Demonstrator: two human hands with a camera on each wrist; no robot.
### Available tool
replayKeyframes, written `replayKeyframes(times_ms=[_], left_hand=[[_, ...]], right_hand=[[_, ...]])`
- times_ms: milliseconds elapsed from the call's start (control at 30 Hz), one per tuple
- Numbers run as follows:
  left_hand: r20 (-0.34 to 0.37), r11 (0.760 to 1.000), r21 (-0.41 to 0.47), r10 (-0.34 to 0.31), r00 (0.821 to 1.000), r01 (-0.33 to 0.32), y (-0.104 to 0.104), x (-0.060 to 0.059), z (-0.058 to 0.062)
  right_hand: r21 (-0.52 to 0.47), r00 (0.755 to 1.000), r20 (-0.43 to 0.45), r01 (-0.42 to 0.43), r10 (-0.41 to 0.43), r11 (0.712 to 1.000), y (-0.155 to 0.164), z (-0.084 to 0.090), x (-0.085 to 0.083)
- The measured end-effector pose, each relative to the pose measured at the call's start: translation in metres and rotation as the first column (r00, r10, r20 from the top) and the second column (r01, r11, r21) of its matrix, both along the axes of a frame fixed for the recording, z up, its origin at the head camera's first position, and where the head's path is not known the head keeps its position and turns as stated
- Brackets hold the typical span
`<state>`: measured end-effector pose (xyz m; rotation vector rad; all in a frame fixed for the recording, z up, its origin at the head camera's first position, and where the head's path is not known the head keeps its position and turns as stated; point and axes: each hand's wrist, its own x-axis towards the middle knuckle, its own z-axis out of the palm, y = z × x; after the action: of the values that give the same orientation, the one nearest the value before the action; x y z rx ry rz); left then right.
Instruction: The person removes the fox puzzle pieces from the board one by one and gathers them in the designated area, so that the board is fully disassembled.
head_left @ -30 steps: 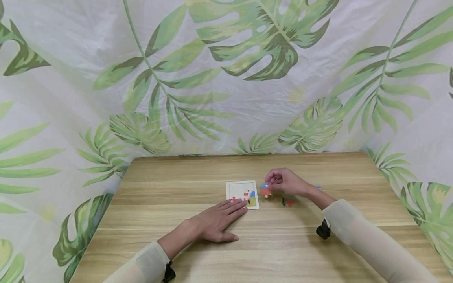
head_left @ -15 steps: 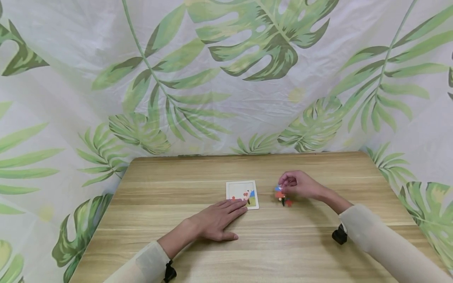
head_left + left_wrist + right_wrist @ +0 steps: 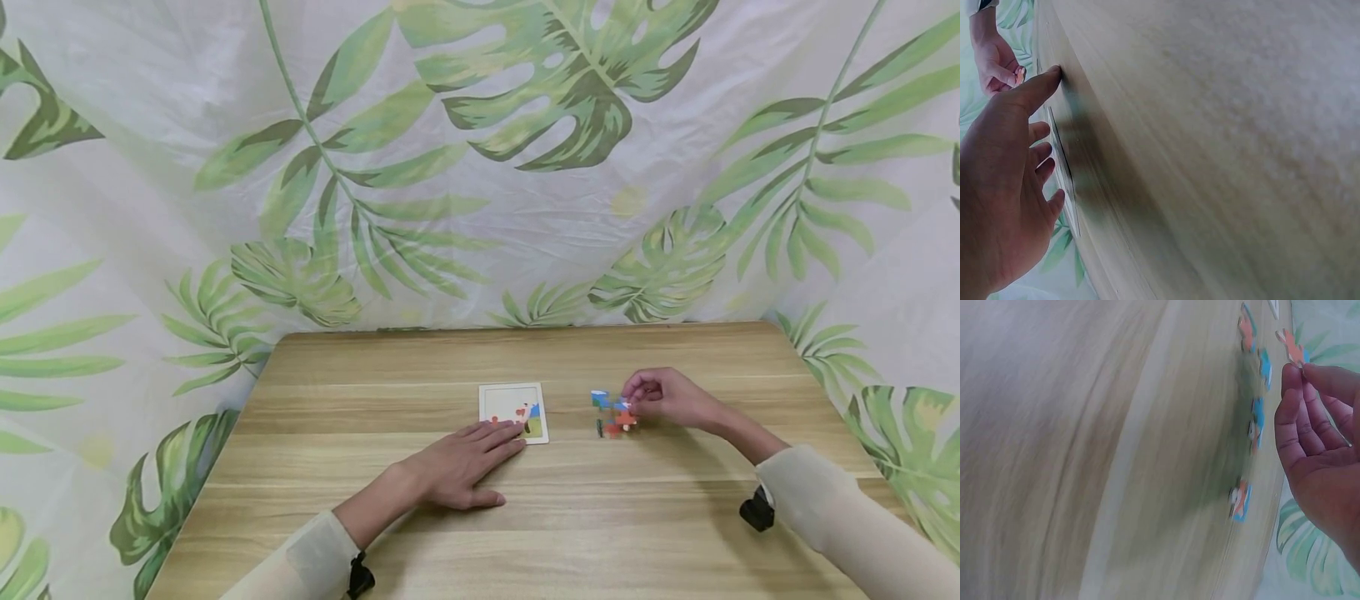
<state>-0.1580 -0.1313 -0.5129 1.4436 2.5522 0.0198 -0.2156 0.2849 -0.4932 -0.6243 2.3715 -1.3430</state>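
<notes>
My left hand [image 3: 472,468] lies with straight fingers across the near edge of a small square jigsaw puzzle tray [image 3: 510,397]. Part of a picture shows along the tray's lower side and right corner; my fingers hide some of it. To the right, my right hand [image 3: 671,398] pinches an orange and blue puzzle piece [image 3: 1294,349] between thumb and fingertips, held above the table. Beneath that hand, a blue and green loose piece [image 3: 599,399] and a red one [image 3: 612,431] lie on the wood.
More loose puzzle pieces lie in a row in the right wrist view, among them a blue one [image 3: 1265,367] and an orange and blue one [image 3: 1240,500]. The wooden table [image 3: 360,375] ends at the back against a leaf-print cloth [image 3: 450,208].
The right hand has moved rightward from beside the tray, carrying the pinched puzzle piece over the loose ones. A blue and green piece has come into sight. The left hand stays in place.
</notes>
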Motion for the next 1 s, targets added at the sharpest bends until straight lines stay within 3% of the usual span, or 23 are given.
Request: replayKeyframes(times_ms=[467,1000], left_hand=[[-0.057,0.997,0.061,-0.035,0.998,0.038,0.006,0.001,-0.012],[-0.078,0.997,0.071,-0.029,0.997,0.034,0.012,0.003,-0.013]], right_hand=[[0.026,0.998,0.065,0.015,-0.017,1.000,0.023,-0.008,0.007],[0.077,1.000,0.020,-0.006,0.005,0.997,0.025,-0.011,0.013]])
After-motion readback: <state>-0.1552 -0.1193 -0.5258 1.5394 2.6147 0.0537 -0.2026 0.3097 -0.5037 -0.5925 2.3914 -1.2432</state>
